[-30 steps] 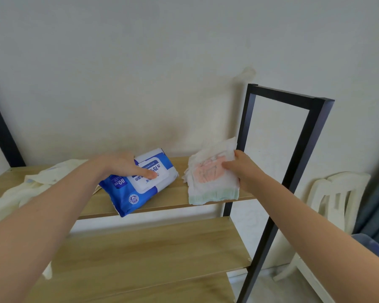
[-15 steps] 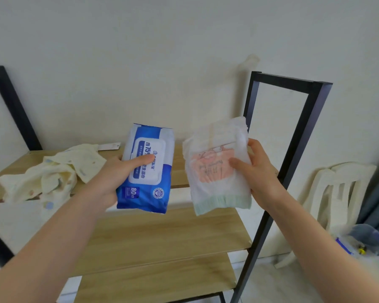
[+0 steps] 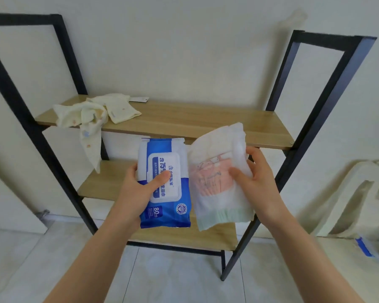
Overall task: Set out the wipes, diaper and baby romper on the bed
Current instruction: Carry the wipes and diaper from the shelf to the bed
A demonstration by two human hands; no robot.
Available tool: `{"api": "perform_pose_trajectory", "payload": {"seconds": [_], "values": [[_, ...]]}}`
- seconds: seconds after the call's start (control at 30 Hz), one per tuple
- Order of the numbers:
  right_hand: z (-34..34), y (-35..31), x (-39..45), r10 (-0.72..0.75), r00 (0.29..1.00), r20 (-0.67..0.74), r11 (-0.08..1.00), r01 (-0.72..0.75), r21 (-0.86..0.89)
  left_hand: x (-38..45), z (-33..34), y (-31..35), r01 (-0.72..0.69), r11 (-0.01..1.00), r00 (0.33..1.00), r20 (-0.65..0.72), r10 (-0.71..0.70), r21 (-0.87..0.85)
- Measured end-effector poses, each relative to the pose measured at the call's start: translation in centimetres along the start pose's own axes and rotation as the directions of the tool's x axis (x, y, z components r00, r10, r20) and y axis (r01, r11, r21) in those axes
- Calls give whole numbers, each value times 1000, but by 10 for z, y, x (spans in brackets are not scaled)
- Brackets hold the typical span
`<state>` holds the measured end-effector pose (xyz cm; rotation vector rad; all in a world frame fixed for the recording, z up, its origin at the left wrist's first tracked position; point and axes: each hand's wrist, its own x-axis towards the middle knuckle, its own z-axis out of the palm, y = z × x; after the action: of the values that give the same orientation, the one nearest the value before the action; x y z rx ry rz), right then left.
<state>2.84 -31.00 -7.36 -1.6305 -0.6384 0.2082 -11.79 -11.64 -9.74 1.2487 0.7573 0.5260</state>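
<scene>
My left hand [image 3: 138, 191] grips a blue and white pack of wipes [image 3: 165, 182], thumb across its white lid, in front of the shelf. Beside it my right hand [image 3: 256, 182] holds a folded white diaper [image 3: 214, 191] with a pink print and a green band at its bottom. The two items are side by side, nearly touching, lifted off the shelf. A cream baby romper [image 3: 92, 114] lies crumpled on the left of the top shelf board, one part hanging over the front edge. The bed is not in view.
A black metal shelf frame [image 3: 319, 119] with wooden boards [image 3: 195, 119] stands against a white wall. A white plastic chair [image 3: 359, 193] leans at the right, with a clear box with blue parts [image 3: 372, 248] on the tiled floor below it.
Both hands lifted the wipes and the diaper off the top shelf and drew them back toward me. The view has pulled away, showing the whole shelf and the floor.
</scene>
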Motion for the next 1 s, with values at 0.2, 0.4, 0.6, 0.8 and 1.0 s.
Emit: {"api": "perform_pose_trajectory", "payload": {"seconds": [0.2, 0.4, 0.6, 0.8, 1.0], "values": [[-15, 33, -51, 0, 987, 163, 999, 5, -31, -72, 1, -69, -10, 999, 975, -223, -1, -48], [-14, 62, -102, 44, 948, 314, 994, -9, -113, -149, -8, -120, -30, 996, 933, -359, 0, -80], [24, 84, -147, 162, 847, 506, 987, -139, -84, -217, -35, -162, 25, 990, 847, -523, -95, -140], [83, 90, -189, 220, 716, 662, 973, -213, -92, -272, -72, -196, 33, 966, 687, -696, -208, -256], [149, 87, -228, 263, 584, 768, 958, -251, -136, -316, -122, -221, 8, 943, 504, -814, -291, -332]]}}
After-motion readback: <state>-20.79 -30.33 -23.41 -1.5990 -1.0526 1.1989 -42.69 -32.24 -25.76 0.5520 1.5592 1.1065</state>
